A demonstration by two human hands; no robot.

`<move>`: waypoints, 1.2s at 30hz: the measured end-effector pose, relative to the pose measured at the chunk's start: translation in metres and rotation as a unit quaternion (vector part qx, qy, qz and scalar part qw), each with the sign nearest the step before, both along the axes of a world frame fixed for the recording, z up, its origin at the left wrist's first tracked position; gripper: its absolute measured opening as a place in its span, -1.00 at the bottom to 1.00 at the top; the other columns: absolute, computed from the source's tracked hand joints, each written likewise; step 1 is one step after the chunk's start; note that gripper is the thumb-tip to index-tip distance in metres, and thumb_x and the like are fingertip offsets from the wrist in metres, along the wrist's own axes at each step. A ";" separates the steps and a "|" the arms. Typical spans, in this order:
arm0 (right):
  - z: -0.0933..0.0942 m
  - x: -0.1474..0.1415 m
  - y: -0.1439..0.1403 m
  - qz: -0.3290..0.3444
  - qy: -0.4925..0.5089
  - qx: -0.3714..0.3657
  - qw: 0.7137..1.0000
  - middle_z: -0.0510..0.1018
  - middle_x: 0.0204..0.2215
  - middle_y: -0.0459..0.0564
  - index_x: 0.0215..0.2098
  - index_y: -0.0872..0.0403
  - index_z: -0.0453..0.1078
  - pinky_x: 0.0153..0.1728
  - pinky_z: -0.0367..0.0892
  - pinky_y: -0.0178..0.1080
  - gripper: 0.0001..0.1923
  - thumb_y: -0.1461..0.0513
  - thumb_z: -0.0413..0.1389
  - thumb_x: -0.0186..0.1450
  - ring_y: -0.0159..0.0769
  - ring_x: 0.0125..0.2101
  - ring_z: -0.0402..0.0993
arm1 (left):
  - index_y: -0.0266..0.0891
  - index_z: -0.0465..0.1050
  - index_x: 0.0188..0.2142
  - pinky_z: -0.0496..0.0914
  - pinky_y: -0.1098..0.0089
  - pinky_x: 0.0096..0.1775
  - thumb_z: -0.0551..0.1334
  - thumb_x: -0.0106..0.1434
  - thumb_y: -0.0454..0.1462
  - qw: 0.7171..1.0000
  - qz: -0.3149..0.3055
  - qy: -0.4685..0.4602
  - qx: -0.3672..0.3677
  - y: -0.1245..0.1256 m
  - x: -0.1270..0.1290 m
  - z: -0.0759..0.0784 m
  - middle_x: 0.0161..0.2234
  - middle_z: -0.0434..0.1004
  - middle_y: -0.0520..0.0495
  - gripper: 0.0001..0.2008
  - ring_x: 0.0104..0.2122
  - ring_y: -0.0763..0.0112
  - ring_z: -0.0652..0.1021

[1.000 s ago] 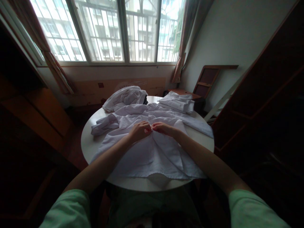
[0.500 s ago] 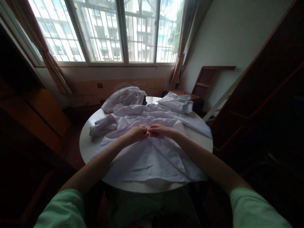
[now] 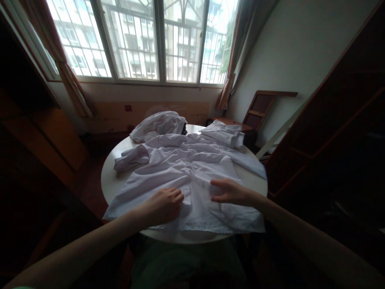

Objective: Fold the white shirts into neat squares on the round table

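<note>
White shirt spread flat across round white table, left hand resting loosely curled on its lower front, right hand flat and released beside the placket, folded shirts and crumpled white garment at the far edge

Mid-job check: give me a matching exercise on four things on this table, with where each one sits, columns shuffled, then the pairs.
Things:
1. spread white shirt
2. folded white stack
3. crumpled white heap
4. left hand

Places:
A. far right of the round table, near the wooden chair
B. far left of the table, under the window
C. flat on the shirt's lower part, left of the front placket
D. laid out across the middle of the table

Pairs: 1-D, 2-A, 3-B, 4-C

The right hand lies flat on the shirt, opposite the left hand.
</note>
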State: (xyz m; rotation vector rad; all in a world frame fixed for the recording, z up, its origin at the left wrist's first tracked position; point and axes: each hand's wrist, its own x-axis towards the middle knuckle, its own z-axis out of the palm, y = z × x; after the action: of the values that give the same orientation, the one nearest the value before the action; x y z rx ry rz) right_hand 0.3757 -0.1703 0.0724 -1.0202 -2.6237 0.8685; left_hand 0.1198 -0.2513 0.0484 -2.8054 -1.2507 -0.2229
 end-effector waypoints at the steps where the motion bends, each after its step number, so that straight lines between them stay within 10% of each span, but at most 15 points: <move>1: 0.004 0.001 -0.005 -0.009 0.002 0.021 1.000 0.33 -0.56 -0.13 -0.47 0.09 0.30 -0.49 0.06 -0.33 -0.83 0.18 0.18 0.06 -0.40 -0.51 0.19 | -0.23 0.32 -0.38 0.28 0.36 -0.40 0.13 0.10 -0.39 1.000 0.007 0.003 0.004 0.002 0.001 0.002 -0.36 0.46 -0.07 -0.92 -0.42 0.36 0.43; 10: 0.044 -0.011 -0.039 -0.082 0.113 0.247 0.959 0.33 -0.57 -0.15 -0.44 0.10 0.26 -0.49 0.10 -0.38 -0.94 0.35 0.07 0.10 -0.46 -0.56 0.22 | -0.23 0.22 -0.41 0.25 0.41 -0.41 0.04 0.08 -0.42 0.995 0.074 -0.063 0.011 -0.019 0.005 0.053 -0.44 0.40 -0.02 -0.91 -0.46 0.41 0.39; 21: -0.016 -0.049 -0.077 0.094 -0.100 0.289 0.947 0.48 -0.45 -0.02 -0.40 0.12 0.34 -0.49 0.03 -0.30 -0.94 0.28 0.06 0.16 -0.36 -0.48 0.32 | -0.26 0.27 -0.23 0.35 0.27 -0.26 0.10 0.12 -0.40 0.995 0.004 0.071 -0.063 -0.034 0.019 0.011 -0.24 0.44 -0.11 -0.81 -0.28 0.26 0.43; 32: -0.023 -0.042 -0.084 0.102 -0.100 0.268 0.953 0.50 -0.43 -0.02 -0.36 0.12 0.37 -0.46 0.10 -0.30 -0.92 0.30 0.05 0.17 -0.34 -0.45 0.36 | -0.26 0.28 -0.37 0.26 0.43 -0.43 0.03 0.17 -0.44 0.998 0.006 -0.014 -0.058 -0.045 0.010 0.007 -0.41 0.43 -0.04 -0.88 -0.46 0.42 0.40; 36: -0.016 -0.035 -0.083 0.201 -0.071 0.213 0.954 0.50 -0.42 -0.05 -0.34 0.09 0.38 -0.45 0.14 -0.32 -0.89 0.21 0.09 0.21 -0.37 -0.44 0.37 | -0.24 0.32 -0.35 0.25 0.47 -0.43 0.08 0.17 -0.41 0.989 -0.057 -0.043 -0.129 -0.048 0.009 0.017 -0.39 0.47 -0.01 -0.91 -0.43 0.45 0.44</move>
State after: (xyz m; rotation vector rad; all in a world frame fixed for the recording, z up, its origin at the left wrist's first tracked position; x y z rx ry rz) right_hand 0.3407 -0.2533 0.0567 -0.4604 -3.0055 0.2648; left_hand 0.1291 -0.2993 0.0651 -3.1250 -1.2159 -0.2036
